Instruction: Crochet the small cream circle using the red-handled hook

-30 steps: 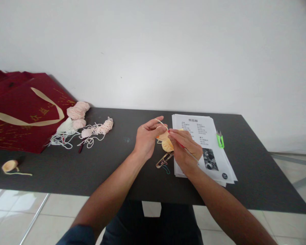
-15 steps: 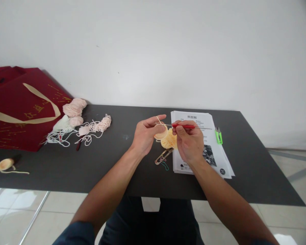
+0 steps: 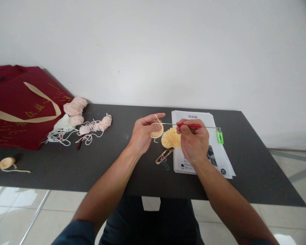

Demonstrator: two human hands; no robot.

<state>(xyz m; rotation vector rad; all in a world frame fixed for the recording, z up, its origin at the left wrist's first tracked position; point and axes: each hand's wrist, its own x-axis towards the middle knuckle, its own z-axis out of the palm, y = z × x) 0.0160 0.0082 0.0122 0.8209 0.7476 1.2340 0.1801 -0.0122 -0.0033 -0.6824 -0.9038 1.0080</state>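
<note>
Between the thumb and fingers of my left hand (image 3: 143, 133) is a small round cream crochet piece (image 3: 156, 130), its rim facing me. A strand of yarn runs up over my raised left index finger. My right hand (image 3: 194, 141) grips the red handle of a crochet hook (image 3: 191, 126); its thin metal shaft reaches left to the top of the piece. Whether the hook tip sits inside a stitch is too small to tell. Below and between my hands lies a yellow yarn ball (image 3: 170, 138), partly behind my right hand.
Printed sheets (image 3: 193, 166) lie under my right hand, with green thread snips (image 3: 219, 136) on their right edge. Stitch markers (image 3: 164, 160) are near the yarn ball. Leftward are pink yarn (image 3: 75, 106), a dark red bag (image 3: 20, 112) and another cream crochet piece (image 3: 7, 163).
My right hand and the hook have shifted right, away from my left hand. The crochet piece has moved slightly left and more of the yarn ball shows.
</note>
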